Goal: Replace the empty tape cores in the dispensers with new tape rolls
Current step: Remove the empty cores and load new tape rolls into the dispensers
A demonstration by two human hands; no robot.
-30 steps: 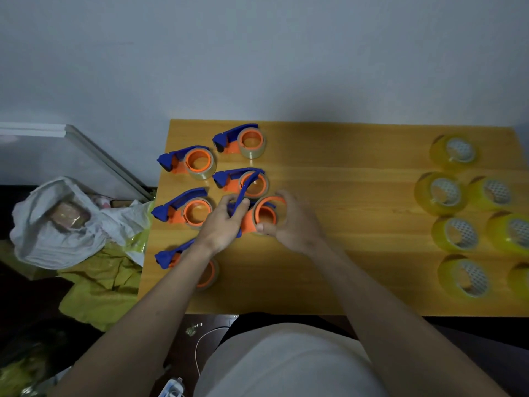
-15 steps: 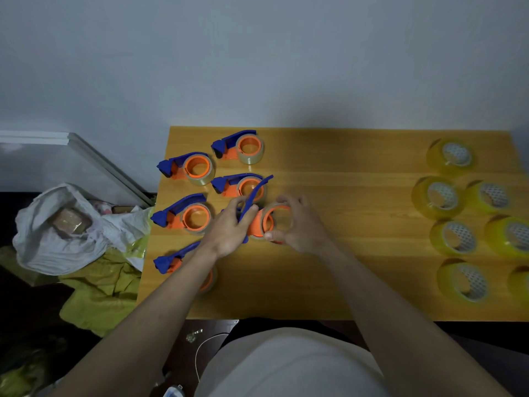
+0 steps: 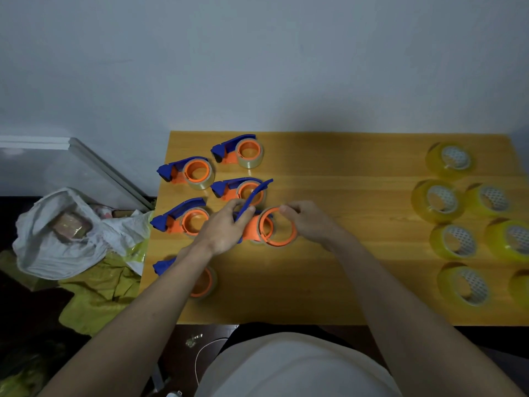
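Grey wall (image 3: 286, 67) is met by wooden table (image 3: 343, 267); dispenser (image 3: 252, 224) is gripped by left hand (image 3: 223, 227), orange core (image 3: 279, 227) pinched by right hand (image 3: 309, 222).

This looks like a plain home or small packing room: a wooden table (image 3: 343, 282) stands against a bare painted wall (image 3: 257, 67), and crumpled white and yellow plastic bags (image 3: 71, 239) lie heaped on the dark floor (image 3: 28, 310) beside it.
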